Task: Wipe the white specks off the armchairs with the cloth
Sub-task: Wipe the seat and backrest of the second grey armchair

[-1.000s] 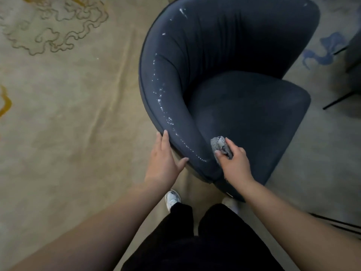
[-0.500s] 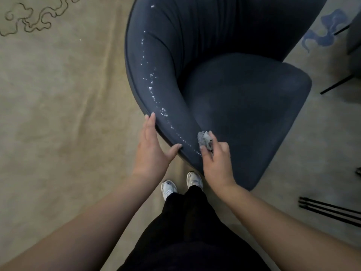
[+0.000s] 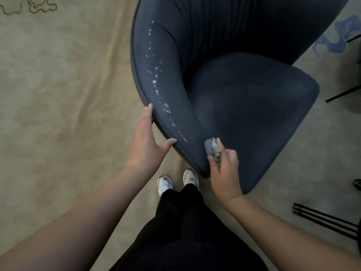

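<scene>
- Head view, straight down: black trousers [image 3: 181,222] fill the bottom of the frame, and two white sneakers [image 3: 177,181] stand side by side on the beige carpet [image 3: 58,114], toes just short of the chair's near corner.
- Both bare forearms reach up from the lower corners toward the dark blue armchair [image 3: 244,106].
- Left hand [image 3: 145,142] sits flat and spread against the outer edge of the armrest: fingers straight along the rim, thumb stretched out to touch the near end of it. Nothing held, a wide-open grip.
- Right hand [image 3: 224,169] has its fingers curled round a small crumpled grey cloth [image 3: 212,147], which pokes up above the knuckles and lies against the inner face of the armrest's near end, right where it meets the seat.
- Between the two hands, on top of the armrest, runs a trail of white specks [image 3: 158,89]. It starts just beside the cloth and strings away along the curve toward the backrest, thickest around the middle of the arm.
- Seat cushion looks plain dark blue from here.
- Further right, thin black legs [image 3: 324,218] lie on the carpet; up top, a blue motif [image 3: 332,40] and a dark squiggle pattern [image 3: 29,6] mark the carpet.
</scene>
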### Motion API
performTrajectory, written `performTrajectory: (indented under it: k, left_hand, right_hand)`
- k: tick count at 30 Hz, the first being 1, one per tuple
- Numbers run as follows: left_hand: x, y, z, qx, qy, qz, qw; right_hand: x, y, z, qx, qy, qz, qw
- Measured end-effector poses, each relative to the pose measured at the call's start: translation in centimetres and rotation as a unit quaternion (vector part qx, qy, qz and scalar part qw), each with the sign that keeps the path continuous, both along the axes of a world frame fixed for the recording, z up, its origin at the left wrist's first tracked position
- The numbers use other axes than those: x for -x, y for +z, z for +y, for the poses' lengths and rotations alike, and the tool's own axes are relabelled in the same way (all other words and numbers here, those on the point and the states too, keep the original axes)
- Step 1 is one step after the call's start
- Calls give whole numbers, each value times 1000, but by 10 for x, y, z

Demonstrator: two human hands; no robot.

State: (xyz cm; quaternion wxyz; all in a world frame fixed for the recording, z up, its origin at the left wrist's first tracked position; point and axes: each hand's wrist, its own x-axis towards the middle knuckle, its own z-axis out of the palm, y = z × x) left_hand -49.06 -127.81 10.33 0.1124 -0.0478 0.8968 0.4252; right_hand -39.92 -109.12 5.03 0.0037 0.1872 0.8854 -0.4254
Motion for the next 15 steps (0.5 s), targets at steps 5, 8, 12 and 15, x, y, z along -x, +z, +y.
performTrajectory:
  k: [5,8,12,15]
  left_hand:
    - [4,3,-1,-35,32,-2,999]
    - [10,4,-3,-50,42,-11,998]
    - [14,5,-5,-60,47,-24,997]
    - [14,4,-7,-67,54,-30,996]
  right_hand:
    - [57,8,-29,-35,101,80,991]
    - [57,7,-21,-37,120,92,988]
    - [8,7,-8,-44,143,107,983]
    - [19,9,-16,-74,176,128,973]
